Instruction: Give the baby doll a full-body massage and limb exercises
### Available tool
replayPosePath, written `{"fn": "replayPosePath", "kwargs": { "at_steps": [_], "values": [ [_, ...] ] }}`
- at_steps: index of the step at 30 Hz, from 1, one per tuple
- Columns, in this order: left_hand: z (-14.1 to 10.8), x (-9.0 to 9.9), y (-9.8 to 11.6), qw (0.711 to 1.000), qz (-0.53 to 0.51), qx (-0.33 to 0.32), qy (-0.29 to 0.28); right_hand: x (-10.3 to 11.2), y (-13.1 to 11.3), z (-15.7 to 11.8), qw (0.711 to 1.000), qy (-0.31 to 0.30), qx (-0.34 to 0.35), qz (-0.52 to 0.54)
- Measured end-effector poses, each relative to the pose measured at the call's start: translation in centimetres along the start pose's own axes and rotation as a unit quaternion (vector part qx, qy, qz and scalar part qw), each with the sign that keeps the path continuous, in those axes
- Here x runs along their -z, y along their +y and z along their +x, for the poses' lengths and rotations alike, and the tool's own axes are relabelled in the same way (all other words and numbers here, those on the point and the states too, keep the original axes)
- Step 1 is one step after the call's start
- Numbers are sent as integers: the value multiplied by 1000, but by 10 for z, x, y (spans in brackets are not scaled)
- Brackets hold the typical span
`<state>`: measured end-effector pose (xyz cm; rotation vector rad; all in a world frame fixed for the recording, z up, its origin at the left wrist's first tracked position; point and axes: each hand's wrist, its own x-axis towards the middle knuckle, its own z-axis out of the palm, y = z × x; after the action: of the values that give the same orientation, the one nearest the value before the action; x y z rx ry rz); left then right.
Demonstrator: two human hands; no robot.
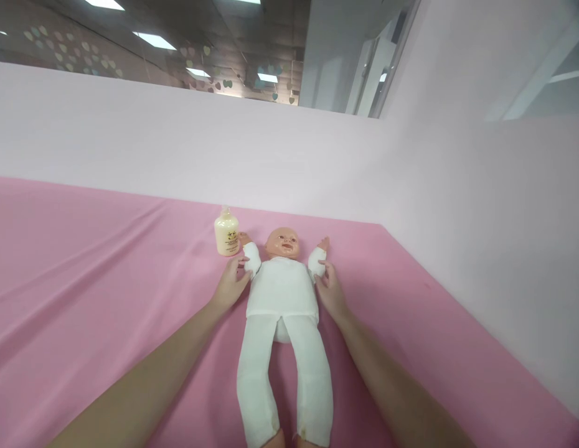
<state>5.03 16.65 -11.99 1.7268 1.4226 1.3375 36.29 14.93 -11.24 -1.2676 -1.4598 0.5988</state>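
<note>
A baby doll point(283, 289) in white long-sleeved clothing lies on its back in the middle of the pink-covered surface point(112, 292), head toward the pale wall point(200, 143), both arms bent up beside the head. The left hand point(231, 281) touches the sleeved arm point(252, 256) nearer the bottle point(226, 234), and the right hand point(334, 291) touches the opposite sleeved arm point(316, 261); the fingers of each are lightly curled against the cloth with the thumb lower down, though I cannot tell whether they truly grip or only rest there. To handle the arms well, it seems best to support both near the elbow, use matched and gentle pressure, and guide them together without tugging at the wrists or twisting the shoulders; the trunk should stay flat and straight. The left elbow and fingers want some care too, since the bottle stands upright just beside the doll's raised hand and could be knocked. As for writing, the cream-coloured bottle carries a dark printed mark with small lines beneath, too small to read; the doll's clothing shows no legible label or brand.
</note>
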Motion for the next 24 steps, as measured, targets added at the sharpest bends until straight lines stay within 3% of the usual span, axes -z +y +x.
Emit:
{"fn": "replayPosePath", "kwargs": {
  "at_steps": [3, 14, 24],
  "values": [
    [1, -1, -6, 1000, -3, 1, -4, 0, -3, -2, 999, -27, -4, -40],
    [4, -1, -15, 997, 5, 41, -58, 0, 10, 3, 996, -38, -71, -34],
    [6, 0, -19, 996, -2, 56, -63, -1, 13, 4, 996, -36, -81, -31]
  ]
}}
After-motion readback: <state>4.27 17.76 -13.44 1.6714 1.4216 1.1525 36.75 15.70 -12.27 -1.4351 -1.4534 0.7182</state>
